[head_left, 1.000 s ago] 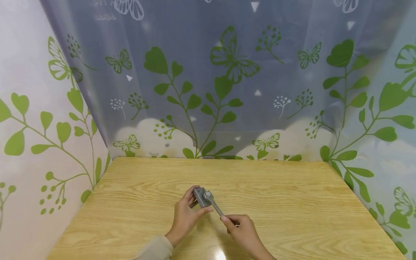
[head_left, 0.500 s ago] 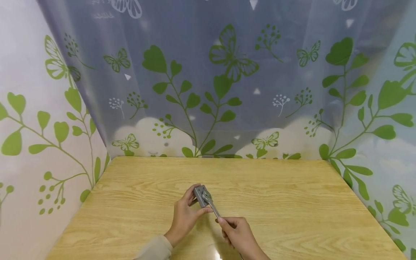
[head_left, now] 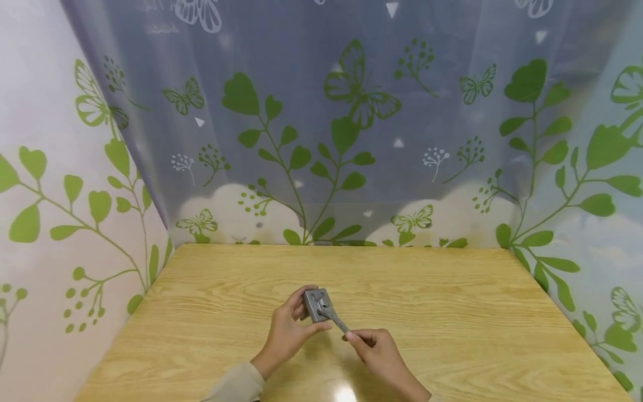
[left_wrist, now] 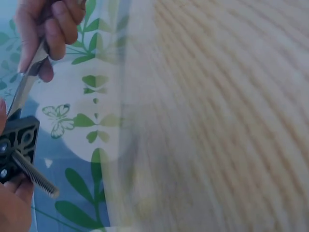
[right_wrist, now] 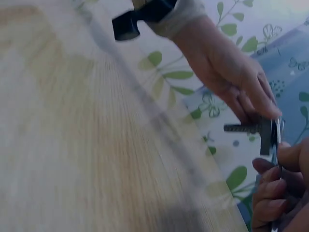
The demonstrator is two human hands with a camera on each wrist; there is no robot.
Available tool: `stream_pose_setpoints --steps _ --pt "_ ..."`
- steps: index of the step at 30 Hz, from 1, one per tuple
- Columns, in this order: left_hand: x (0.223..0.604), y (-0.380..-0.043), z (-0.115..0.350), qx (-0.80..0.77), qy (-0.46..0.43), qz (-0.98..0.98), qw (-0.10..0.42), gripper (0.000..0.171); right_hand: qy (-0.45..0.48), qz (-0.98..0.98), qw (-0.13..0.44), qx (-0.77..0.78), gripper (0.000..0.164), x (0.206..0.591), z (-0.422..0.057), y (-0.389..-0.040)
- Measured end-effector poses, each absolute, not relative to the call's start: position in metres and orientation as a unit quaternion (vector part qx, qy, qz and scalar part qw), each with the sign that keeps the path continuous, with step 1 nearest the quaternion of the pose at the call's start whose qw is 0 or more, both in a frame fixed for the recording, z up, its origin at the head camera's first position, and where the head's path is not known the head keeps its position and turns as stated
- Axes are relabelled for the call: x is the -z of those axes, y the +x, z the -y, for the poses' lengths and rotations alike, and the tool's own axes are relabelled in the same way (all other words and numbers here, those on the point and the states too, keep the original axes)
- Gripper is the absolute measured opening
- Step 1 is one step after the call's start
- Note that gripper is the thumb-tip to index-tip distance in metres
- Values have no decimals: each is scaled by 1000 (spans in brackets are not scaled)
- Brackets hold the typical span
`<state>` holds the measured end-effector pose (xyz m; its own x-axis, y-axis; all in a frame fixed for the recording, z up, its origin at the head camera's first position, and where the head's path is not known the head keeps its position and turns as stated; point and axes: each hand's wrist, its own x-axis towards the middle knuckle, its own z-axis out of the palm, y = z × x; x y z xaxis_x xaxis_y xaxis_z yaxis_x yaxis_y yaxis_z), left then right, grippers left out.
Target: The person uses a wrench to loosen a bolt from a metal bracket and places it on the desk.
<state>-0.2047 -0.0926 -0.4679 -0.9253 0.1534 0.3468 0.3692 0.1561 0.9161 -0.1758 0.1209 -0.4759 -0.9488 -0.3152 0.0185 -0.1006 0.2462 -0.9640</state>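
Wrench (head_left: pixel 336 320) swung rightward — right hand (head_left: pixel 378 350) pinches its handle, head at block (head_left: pixel 312 306) left hand (head_left: pixel 287 331) grips.

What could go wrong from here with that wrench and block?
The block is held above the table in the left grip, with no clamp in view, so it might twist as the wrench turns. The left thumb lies near the wrench and could get pinched. If the right grip pulls off line, the wrench may slip.
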Motion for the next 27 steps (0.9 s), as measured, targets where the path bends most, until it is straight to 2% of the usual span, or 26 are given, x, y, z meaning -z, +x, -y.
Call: stream_pose_setpoints --steps 11,16,22,27 --pt "464 -209 99 648 -239 723 -6 78 -216 -821 82 522 27 472 -159 -221" --pt "462 -208 102 633 -281 719 -50 77 -290 -832 85 465 22 462 -173 -249" --pt "460 -208 102 609 -311 723 -93 75 -405 -835 46 369 16 436 -176 -276" --pt "460 -207 100 585 -324 735 -113 76 -456 -848 19 272 14 408 -169 -286"
